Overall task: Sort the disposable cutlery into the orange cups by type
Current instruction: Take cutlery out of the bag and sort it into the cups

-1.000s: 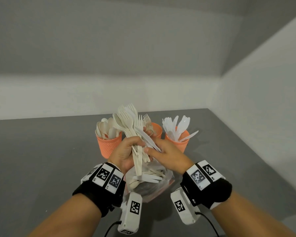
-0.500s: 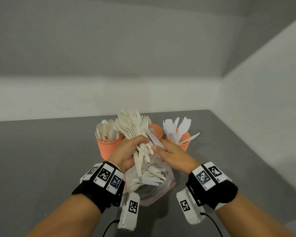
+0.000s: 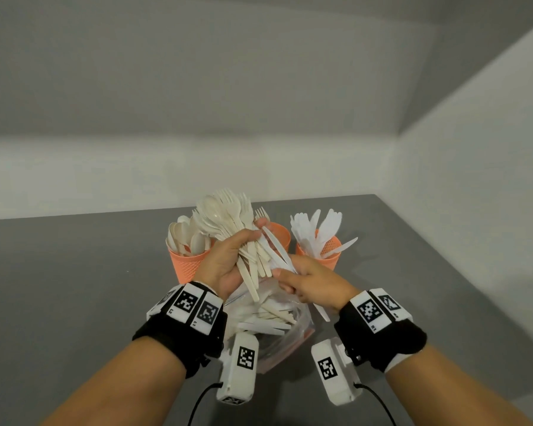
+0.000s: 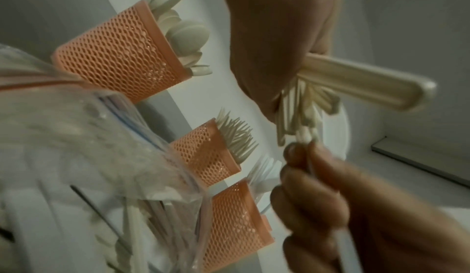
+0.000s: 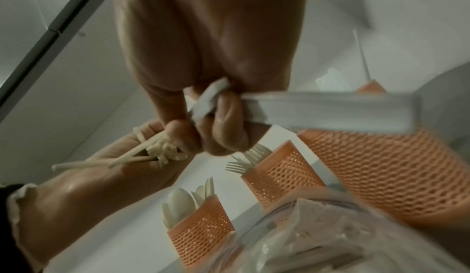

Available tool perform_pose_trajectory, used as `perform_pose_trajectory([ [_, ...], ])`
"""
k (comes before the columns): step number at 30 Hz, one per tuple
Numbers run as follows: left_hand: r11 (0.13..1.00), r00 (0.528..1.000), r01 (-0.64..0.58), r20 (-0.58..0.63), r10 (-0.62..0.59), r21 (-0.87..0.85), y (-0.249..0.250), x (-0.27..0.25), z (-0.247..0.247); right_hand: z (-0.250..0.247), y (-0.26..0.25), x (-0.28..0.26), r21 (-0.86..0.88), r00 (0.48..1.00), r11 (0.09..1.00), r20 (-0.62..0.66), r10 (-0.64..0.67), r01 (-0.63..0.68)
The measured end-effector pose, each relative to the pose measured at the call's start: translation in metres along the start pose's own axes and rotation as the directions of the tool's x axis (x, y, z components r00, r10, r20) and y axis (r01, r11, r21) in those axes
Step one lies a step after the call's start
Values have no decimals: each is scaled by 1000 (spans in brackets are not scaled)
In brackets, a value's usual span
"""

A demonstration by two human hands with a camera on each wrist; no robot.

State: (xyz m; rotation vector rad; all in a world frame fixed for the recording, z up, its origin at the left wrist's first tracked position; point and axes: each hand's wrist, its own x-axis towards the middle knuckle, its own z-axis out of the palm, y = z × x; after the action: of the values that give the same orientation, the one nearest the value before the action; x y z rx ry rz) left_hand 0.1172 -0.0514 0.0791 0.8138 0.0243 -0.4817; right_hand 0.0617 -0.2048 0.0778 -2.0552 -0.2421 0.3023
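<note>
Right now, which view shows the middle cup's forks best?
The left wrist view: the fork tines fan clear above the middle cup. The right wrist view shows fewer; the head view hides most behind the left hand.

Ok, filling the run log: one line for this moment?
left hand: grips mixed cutlery bundle | right hand: pulling white knife | bag: partly full

3 cups [image 3: 187,265] crowd behind bag [image 3: 285,342].

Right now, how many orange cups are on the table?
3, in a row behind the hands: the left cup holds spoons, the middle cup, partly hidden by the held bundle, holds forks, and the right cup holds white knives.
</note>
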Motion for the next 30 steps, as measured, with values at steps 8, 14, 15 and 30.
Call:
perform_pose_trajectory([
  [8, 996, 994, 1, -104, -10, -89, 5, 6, 2, 2, 8, -11, 110, 994, 990, 75, 76, -84],
  [14, 999, 998, 3, -68, -6, -43, 2, 6, 10, 11, 11, -2, 81, 999, 996, 0, 39, -39],
  [15, 998, 998, -13, -68, 9, -62, 5, 6, 10, 8, 14, -5, 60, 999, 997, 12, 46, -46],
  [30, 968, 988, -24, 153, -14, 248, -7, 0, -14, -77, -10, 20, 11, 694, 963, -695, -186, 268],
])
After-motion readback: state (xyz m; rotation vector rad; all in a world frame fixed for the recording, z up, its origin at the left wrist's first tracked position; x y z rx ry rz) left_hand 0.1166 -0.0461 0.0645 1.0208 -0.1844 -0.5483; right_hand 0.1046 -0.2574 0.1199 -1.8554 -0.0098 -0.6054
